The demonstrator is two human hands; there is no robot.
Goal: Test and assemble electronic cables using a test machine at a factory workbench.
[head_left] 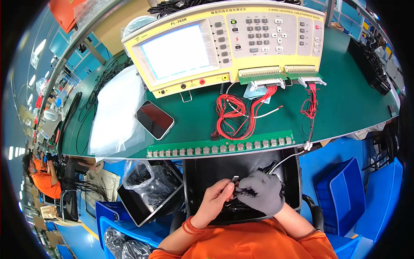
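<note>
My bare left hand [214, 199], with a red bead bracelet at the wrist, pinches a small cable plug [235, 178] with a metal tip. Close beside it, my right hand [261, 193] in a grey glove is closed around black cables [246, 191]. Both hands are over a black tray [202, 169] at my lap, where more dark cables lie partly hidden under them. Just beyond, along the table's front edge, runs a long green circuit board [220, 145] with a row of metal sockets.
A yellow cable tester [228, 64] with a lit screen stands on the green table [194, 116]. Red wires [235, 116] hang from it. A phone [155, 120] and plastic sheets [116, 112] lie left. Blue bins [340, 196] stand right; a person [45, 183] sits far left.
</note>
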